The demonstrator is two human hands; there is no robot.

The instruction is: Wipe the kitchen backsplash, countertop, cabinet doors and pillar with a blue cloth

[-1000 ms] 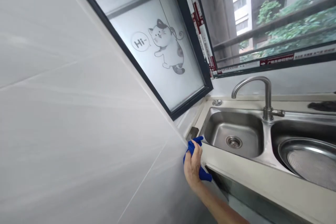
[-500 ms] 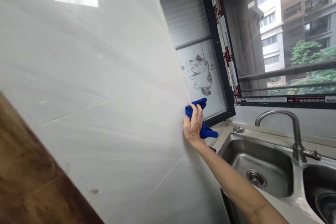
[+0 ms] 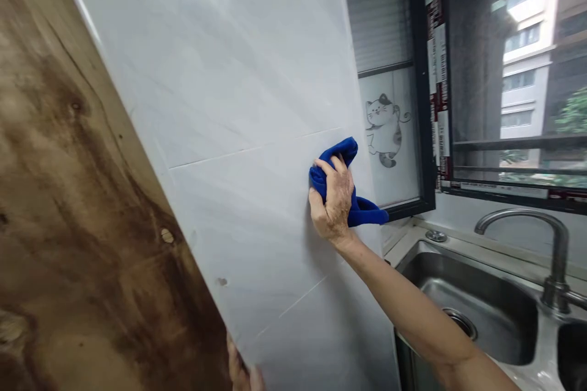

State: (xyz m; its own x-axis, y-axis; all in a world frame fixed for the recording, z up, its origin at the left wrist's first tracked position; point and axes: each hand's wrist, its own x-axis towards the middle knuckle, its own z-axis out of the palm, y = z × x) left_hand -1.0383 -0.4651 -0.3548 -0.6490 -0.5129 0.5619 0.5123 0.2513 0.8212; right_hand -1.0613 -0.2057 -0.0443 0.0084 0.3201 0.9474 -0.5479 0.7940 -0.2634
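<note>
My right hand (image 3: 334, 198) holds a bunched blue cloth (image 3: 367, 212) against the glossy white tiled wall (image 3: 257, 98), near its right edge. The fingers are bent over the cloth, and a loose end hangs out to the right. At the bottom, my left hand (image 3: 239, 369) is only partly in view. Its fingers look stretched out and apart, touching the corner where the tiles meet the brown wood-patterned surface (image 3: 110, 214). Most of that hand lies below the picture. Thin joint lines and a small chipped spot (image 3: 222, 281) mark the tiles.
To the right, a steel double sink (image 3: 481, 293) has a curved faucet (image 3: 523, 214). Behind stands a dark-framed window (image 3: 513, 104) with taped edges. A frosted panel (image 3: 394, 134) with a cat drawing is just beyond the tile edge.
The view has turned left, showing more of the wood-patterned surface. My right hand and the cloth have moved from the tile's far edge inward onto its face. My left hand has come into view below.
</note>
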